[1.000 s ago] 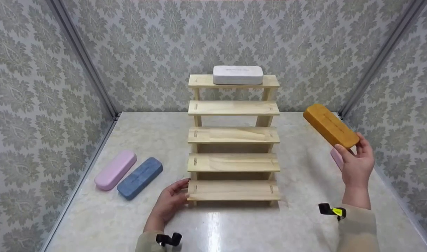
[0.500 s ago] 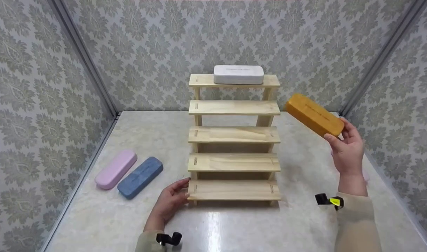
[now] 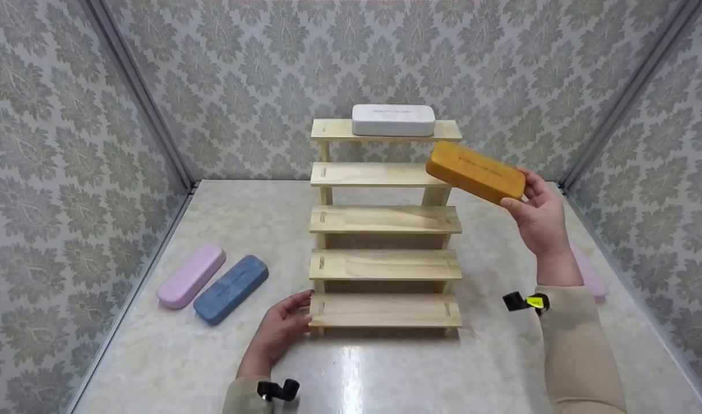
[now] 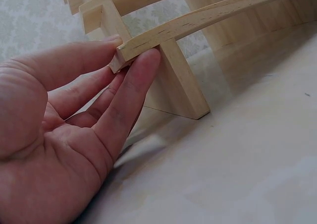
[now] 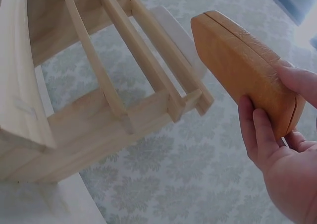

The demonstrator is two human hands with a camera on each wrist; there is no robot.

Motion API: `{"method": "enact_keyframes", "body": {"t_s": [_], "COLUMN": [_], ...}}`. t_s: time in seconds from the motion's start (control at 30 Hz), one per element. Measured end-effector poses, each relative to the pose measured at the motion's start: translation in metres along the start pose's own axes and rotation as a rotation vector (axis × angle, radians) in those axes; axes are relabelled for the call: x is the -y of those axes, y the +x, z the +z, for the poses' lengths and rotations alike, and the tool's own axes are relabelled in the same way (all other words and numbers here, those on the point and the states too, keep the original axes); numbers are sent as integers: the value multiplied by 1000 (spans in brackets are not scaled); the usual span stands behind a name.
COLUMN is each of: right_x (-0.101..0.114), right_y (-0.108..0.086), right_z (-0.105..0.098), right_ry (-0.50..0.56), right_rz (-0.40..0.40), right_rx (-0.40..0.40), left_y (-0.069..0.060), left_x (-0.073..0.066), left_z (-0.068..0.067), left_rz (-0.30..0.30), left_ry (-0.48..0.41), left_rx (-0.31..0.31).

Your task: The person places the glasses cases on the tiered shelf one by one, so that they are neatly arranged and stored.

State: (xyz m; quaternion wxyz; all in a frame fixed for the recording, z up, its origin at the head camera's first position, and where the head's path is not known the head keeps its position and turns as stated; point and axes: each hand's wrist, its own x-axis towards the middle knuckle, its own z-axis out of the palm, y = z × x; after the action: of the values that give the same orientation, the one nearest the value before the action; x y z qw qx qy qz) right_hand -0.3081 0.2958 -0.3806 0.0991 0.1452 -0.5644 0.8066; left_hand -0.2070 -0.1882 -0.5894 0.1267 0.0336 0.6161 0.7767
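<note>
While the left hand (image 3: 280, 326) pinches the bottom shelf (image 3: 385, 311) | right hand (image 3: 541, 221) grips orange case (image 3: 474, 171) (by one end)

So there's this orange leathery-looking, rounded oblong case (image 3: 476, 172), right of centre in the upper half of the frame. It's closed, with small dark lettering on top and a seam showing along its side. It's up in the air and tilted, left end higher, with the right hand (image 3: 540, 215) gripping its right end.

Then there's a pale wooden five-step display stand (image 3: 385, 219), upright mid-frame, lowest step at the bottom. The left hand (image 3: 279, 328) is pinching the left end of its bottom plank (image 3: 385, 310).
</note>
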Motion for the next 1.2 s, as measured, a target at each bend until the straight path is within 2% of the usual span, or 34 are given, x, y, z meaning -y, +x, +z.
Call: {"method": "enact_keyframes", "body": {"t_s": [0.3, 0.57, 0.93, 1.2], "right_x": [-9, -16, -29, -35], "right_y": [32, 58, 83, 95], "right_z": [21, 40, 72, 85], "right_ry": [-14, -123, -198, -248], "right_rz": [92, 157, 241, 279], "right_rx": [132, 212, 267, 275], "left_y": [0, 0, -1, 0], "left_x": [0, -1, 0, -1], "left_z": [1, 3, 1, 3], "left_rz": [-21, -31, -18, -7], "left_ry": [3, 2, 26, 13], "left_rx": [-32, -48, -43, -34]}}
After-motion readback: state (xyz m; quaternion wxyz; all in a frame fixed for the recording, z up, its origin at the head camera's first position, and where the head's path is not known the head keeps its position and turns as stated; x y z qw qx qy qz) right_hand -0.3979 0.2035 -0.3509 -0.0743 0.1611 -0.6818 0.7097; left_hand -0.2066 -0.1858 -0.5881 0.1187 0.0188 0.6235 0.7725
